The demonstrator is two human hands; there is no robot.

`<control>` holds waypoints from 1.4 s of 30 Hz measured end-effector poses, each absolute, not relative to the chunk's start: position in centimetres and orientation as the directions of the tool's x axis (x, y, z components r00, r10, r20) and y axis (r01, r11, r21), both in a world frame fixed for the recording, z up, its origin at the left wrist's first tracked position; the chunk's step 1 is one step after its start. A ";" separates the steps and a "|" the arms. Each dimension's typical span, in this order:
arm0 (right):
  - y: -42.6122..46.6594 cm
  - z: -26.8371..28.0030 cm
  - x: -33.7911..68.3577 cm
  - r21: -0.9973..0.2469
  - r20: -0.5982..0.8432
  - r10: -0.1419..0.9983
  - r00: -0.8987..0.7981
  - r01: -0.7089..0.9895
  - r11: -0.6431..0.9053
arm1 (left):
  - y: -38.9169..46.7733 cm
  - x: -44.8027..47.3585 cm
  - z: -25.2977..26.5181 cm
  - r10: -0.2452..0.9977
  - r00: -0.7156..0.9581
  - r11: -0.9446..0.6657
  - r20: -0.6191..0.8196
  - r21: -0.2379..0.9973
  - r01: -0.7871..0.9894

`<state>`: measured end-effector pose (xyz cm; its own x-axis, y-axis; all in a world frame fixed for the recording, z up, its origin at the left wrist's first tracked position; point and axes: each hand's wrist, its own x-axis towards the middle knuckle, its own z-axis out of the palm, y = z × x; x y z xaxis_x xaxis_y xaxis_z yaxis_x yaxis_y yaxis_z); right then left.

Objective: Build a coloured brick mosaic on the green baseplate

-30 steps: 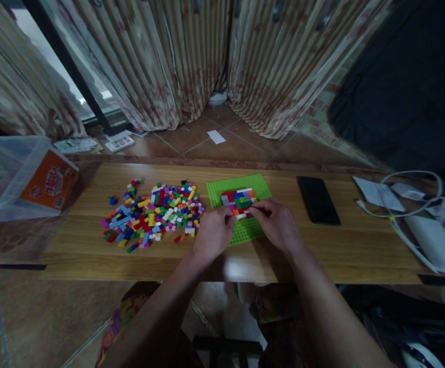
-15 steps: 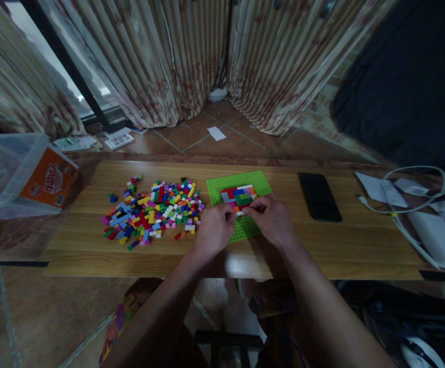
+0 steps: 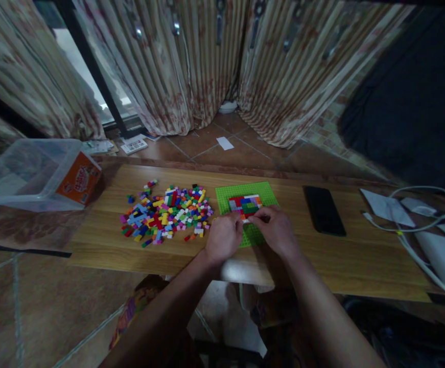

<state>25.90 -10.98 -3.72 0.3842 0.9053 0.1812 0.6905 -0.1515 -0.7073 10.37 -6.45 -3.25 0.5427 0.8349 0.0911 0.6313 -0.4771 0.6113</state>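
A green studded baseplate [image 3: 222, 192] lies on the wooden table, bearing a block of toy bricks [image 3: 250, 208] in red, blue, green, purple, orange and white. Along the block's near edge, a small white toy brick [image 3: 246, 221] shows between my fingertips. My left hand [image 3: 224, 237] is closed, its thumb and curled fingers at the brick's left end. From the right, my right hand [image 3: 276, 228] pinches the same brick with thumb and forefinger. Both hands partly cover the baseplate's near half. I cannot tell whether the white brick is pressed onto the studs.
Loose toy bricks [image 3: 164, 214] are heaped left of the baseplate. A black phone [image 3: 324, 210] lies to the right, with a white cable [image 3: 417, 189] and white items farther right. A clear plastic box [image 3: 49, 191] with an orange label stands at the left.
The view has shifted, so the table and everything on it appear farther right and slightly lower. Both hands stay together at the near edge of the brick block.
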 end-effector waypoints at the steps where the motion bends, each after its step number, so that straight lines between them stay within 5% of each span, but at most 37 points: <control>1: -11.0 -3.7 26.0 -0.708 0.187 0.905 0.383 0.691 -0.146 | -6.6 10.3 -3.3 0.833 0.546 -0.481 0.094 0.610 0.629; 11: -10.6 -2.4 24.7 -0.877 0.285 0.678 0.677 0.470 -0.102 | -4.2 6.1 -1.3 0.920 0.346 -0.336 0.183 0.822 0.460; 20: -9.7 -2.2 19.9 -0.781 0.366 0.883 0.293 0.612 0.121 | -0.3 1.1 -1.0 0.968 0.009 -0.239 0.253 0.904 0.354; 26: -9.4 -2.1 18.0 -0.726 0.271 0.962 0.044 0.665 0.175 | -0.3 0.7 -0.7 0.968 0.011 -0.234 0.249 0.894 0.382; 36: -9.9 -3.2 18.3 -0.672 0.070 0.992 -0.103 0.730 0.123 | -0.2 0.8 -0.4 0.971 0.010 -0.223 0.239 0.887 0.404; 42: -10.0 -3.0 18.1 -0.625 0.086 0.987 -0.135 0.765 0.159 | -0.2 1.0 -0.5 0.968 0.030 -0.241 0.251 0.878 0.413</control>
<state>18.09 -10.02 -3.00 -0.1347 0.9871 0.0863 0.7645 0.1590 -0.6247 0.95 -0.22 -0.48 0.0303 0.9675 0.2510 0.4132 -0.2408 0.8782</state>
